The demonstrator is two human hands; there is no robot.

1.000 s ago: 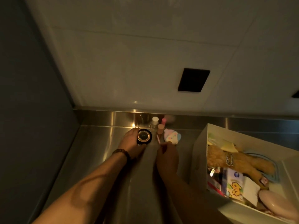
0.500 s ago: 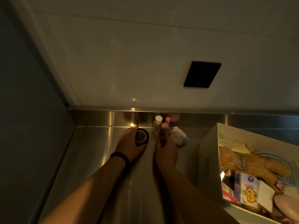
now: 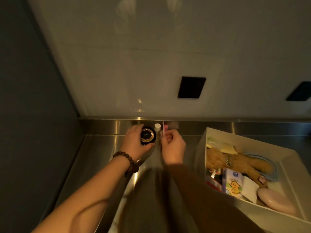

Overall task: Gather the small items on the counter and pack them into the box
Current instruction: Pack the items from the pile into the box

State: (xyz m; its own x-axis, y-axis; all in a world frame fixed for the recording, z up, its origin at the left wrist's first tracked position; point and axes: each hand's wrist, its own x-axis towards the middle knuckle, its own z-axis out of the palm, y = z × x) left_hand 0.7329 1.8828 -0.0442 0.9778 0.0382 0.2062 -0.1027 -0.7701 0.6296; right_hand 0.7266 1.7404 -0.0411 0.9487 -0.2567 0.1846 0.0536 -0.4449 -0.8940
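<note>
Steel surface point(image 3: 101, 165) is clearing: your left hand point(image 3: 134, 145) is now gripping the compact point(image 3: 148, 135), your right hand point(image 3: 171, 147) is pinching the pink stick point(image 3: 163, 127), plush gone, box point(image 3: 200, 148) next.

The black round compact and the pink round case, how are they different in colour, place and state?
The black round compact is dark with a gold ring; the pink round case is plain pale pink. The compact is gripped by the left hand above the steel counter; the case already lies inside the white box, untouched. The compact looks smaller in the picture. Both are round, flat and closed.
</note>
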